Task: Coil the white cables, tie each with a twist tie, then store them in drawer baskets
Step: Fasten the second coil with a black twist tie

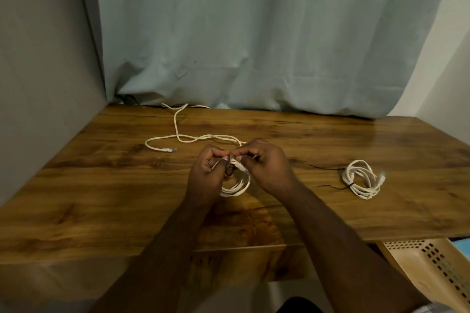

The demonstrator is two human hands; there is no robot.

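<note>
Above the middle of the wooden table (pixel 101 206), both hands hold one coiled white cable (pixel 237 187). My left hand (pixel 209 173) pinches the coil's top together with a dark twist tie (pixel 230 168). My right hand (pixel 264 165) grips the same spot from the right, fingers closed on the tie and cable. A second white cable (pixel 178 134) lies uncoiled behind the hands, its plug end at the left. On the right a third white cable (pixel 362 179) rests coiled and bound with a dark tie.
Two loose dark twist ties (pixel 328 167) lie on the table left of the bound coil. A beige perforated drawer basket (pixel 432 269) sticks out below the table's front right edge. A pale curtain (pixel 254 33) hangs behind the table, with walls at both sides.
</note>
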